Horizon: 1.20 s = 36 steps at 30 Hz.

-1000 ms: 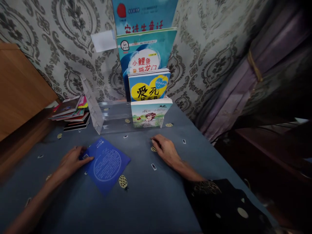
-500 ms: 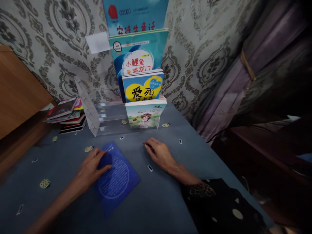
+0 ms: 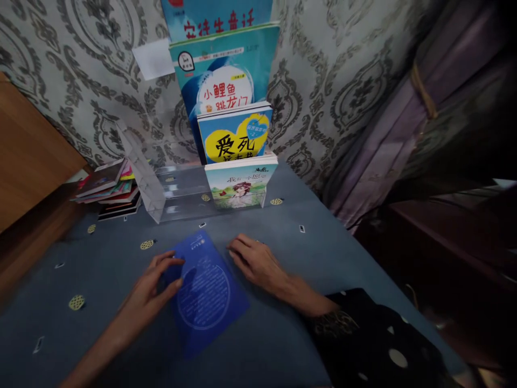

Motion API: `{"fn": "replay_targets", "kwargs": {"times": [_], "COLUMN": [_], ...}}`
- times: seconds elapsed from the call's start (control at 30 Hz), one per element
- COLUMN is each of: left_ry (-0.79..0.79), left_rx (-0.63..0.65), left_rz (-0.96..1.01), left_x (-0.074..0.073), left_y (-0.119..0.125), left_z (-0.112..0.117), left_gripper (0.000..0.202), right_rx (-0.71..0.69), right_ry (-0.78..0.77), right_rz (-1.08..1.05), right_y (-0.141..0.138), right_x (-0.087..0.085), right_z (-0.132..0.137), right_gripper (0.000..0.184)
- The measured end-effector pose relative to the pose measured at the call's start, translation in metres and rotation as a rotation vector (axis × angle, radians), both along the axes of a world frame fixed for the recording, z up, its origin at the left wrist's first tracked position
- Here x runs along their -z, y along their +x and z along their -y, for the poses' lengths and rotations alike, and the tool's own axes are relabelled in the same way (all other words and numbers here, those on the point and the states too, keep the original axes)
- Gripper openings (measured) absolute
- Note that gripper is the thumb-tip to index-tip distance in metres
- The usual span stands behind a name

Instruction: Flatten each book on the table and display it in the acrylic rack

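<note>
- Head view: a blue booklet (image 3: 204, 302) lies on the table (image 3: 100, 269) between two hands, farther right than a second ago.
- Left hand (image 3: 150, 285), thumb and forefinger parted, reaches over the booklet's left edge; contact is unclear.
- Right hand (image 3: 260, 264), fingers loosely curled, has shifted left, just beside the booklet; whether it pinches anything cannot be told.
- Behind, books (image 3: 238, 134) stand upright as before.

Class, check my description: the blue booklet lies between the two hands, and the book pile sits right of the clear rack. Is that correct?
Not quite: the head view shows the book pile left of the clear rack. The blue booklet lies between the left hand and right hand.
</note>
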State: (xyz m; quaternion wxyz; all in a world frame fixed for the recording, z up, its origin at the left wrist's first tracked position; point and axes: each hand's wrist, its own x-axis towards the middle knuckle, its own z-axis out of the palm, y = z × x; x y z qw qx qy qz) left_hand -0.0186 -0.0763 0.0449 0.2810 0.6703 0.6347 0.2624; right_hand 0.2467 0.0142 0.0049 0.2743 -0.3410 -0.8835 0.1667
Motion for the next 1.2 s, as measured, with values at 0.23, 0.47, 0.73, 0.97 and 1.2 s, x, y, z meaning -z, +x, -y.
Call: {"fn": "replay_targets", "kwargs": {"times": [0.23, 0.47, 0.73, 0.97, 1.2], "left_ry": [-0.079, 0.008, 0.425, 0.501, 0.477], "left_rx": [0.176, 0.356, 0.365, 0.352, 0.354], "left_rz": [0.247, 0.142, -0.518, -0.699, -0.698], "left_x": [-0.012, -0.005, 0.039, 0.051, 0.050], "left_y": [0.044, 0.071, 0.074, 0.072, 0.074], "left_z": [-0.027, -0.040, -0.032, -0.040, -0.047], "left_gripper": [0.026, 0.021, 0.035, 0.037, 0.036], "right_rx": [0.067, 0.186, 0.083, -0.096, -0.085], "right_ry": [0.011, 0.064, 0.106, 0.089, 0.012], "right_rz": [0.056, 0.227, 0.197, 0.157, 0.190], "right_y": [0.006, 0.013, 0.007, 0.000, 0.001], "right_x": [-0.005, -0.009, -0.004, 0.008, 0.006], "right_z": [-0.003, -0.009, -0.002, 0.003, 0.000], "right_gripper": [0.015, 0.012, 0.015, 0.040, 0.047]}}
